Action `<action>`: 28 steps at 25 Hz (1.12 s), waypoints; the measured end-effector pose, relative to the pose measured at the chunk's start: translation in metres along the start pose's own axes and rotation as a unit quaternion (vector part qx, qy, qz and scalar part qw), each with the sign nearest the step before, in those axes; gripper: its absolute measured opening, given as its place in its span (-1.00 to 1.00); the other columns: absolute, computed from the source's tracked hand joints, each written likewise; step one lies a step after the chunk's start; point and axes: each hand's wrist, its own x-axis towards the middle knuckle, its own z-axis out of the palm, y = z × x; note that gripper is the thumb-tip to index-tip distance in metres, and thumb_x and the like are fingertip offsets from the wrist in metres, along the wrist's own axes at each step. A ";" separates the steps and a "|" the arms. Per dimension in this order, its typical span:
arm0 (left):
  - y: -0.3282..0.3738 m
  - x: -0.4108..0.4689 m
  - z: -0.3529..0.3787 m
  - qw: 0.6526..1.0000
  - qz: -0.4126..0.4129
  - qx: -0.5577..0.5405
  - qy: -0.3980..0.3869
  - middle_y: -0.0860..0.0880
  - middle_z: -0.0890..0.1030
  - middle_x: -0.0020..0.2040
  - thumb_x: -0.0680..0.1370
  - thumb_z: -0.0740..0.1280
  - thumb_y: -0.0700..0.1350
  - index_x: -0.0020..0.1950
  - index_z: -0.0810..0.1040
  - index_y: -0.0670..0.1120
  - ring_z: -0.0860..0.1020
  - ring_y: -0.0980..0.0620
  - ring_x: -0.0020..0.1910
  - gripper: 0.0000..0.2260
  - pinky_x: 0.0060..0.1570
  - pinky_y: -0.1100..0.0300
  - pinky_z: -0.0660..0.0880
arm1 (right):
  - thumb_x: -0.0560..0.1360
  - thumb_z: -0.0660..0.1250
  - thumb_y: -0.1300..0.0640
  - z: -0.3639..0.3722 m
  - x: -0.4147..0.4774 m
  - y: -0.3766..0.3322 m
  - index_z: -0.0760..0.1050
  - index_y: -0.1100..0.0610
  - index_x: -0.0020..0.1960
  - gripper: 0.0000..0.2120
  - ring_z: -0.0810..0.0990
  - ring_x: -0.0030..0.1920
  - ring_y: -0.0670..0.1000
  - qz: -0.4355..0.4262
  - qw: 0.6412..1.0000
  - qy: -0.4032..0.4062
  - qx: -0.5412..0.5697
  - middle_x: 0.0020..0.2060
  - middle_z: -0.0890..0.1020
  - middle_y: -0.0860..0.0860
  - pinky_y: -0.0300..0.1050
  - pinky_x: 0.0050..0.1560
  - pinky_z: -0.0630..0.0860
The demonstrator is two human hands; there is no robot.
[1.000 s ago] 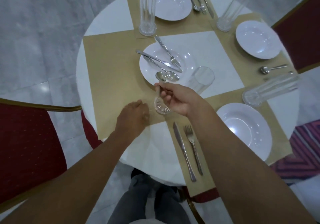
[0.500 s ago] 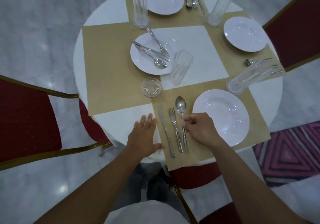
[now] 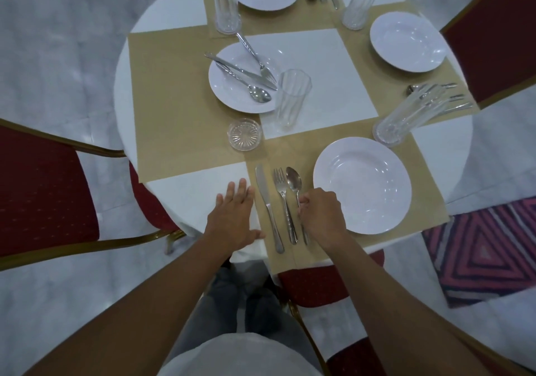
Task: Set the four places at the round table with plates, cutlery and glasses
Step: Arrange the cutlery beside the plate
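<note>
Fingers [image 3: 304, 201] of your right hand [image 3: 320, 216] pinch the handle of the spoon [image 3: 293, 179], which lies flat on the tan mat [image 3: 290, 149] just left of the near plate [image 3: 362, 185]; the fork [image 3: 280, 190] and then the knife [image 3: 265, 198] lie side by side further left of that plate. Your left hand [image 3: 232, 219] rests palm down on the white worktop [image 3: 185, 192] left of the knife, its fingers straight and grasping nothing. Beyond the near plate stands a tall glass [image 3: 406, 117], and to the far left of it are a small glass dish [image 3: 244, 134], a tumbler [image 3: 291, 97] and a second plate [image 3: 229, 94] carrying loose cutlery [image 3: 246, 71].
</note>
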 end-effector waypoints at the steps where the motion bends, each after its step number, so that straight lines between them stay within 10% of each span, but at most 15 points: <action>1: 0.000 0.000 0.000 1.000 -0.001 -0.001 -0.001 -0.08 -0.32 0.60 0.47 0.32 0.34 0.62 -0.21 -0.08 -0.29 -0.13 0.58 0.00 0.56 -0.10 -0.12 | 0.55 0.30 0.32 0.002 0.000 -0.001 0.64 0.15 -0.19 -0.79 0.64 -0.33 0.03 0.000 1.000 0.006 -0.020 -0.33 0.64 0.04 -0.10 -0.24 0.64; 16: 0.000 0.000 -0.006 1.000 -0.002 -0.008 -0.011 -0.06 -0.27 0.62 0.47 0.35 0.32 0.63 -0.15 -0.07 -0.25 -0.12 0.59 -0.02 0.53 -0.07 -0.07 | 0.63 0.26 0.29 0.002 -0.008 -0.009 0.58 0.20 0.05 -0.88 0.67 -0.09 0.02 -0.047 0.988 0.019 -0.146 -0.05 0.65 0.08 -0.26 -0.16 0.43; 21: 0.021 0.013 -0.047 0.994 -0.019 -0.059 0.088 -0.05 0.54 0.28 0.55 0.37 0.01 0.34 0.51 -0.06 0.45 -0.09 0.32 -0.62 0.12 0.03 0.50 | 0.63 0.27 0.13 -0.019 -0.003 0.013 0.60 0.13 -0.08 -0.82 0.52 -0.29 -0.04 -0.044 0.990 0.135 -0.009 -0.23 0.62 0.01 -0.22 -0.21 0.36; 28: 0.107 0.047 -0.063 0.955 0.002 -0.260 0.141 0.02 0.64 -0.06 0.57 0.27 -0.06 0.16 0.54 -0.01 0.59 0.01 0.00 -0.82 0.30 0.13 0.27 | 0.57 0.34 0.17 -0.055 0.010 0.097 0.60 0.13 0.20 -0.78 0.63 0.01 0.08 0.042 0.957 0.260 0.122 0.03 0.66 0.05 -0.17 0.06 0.46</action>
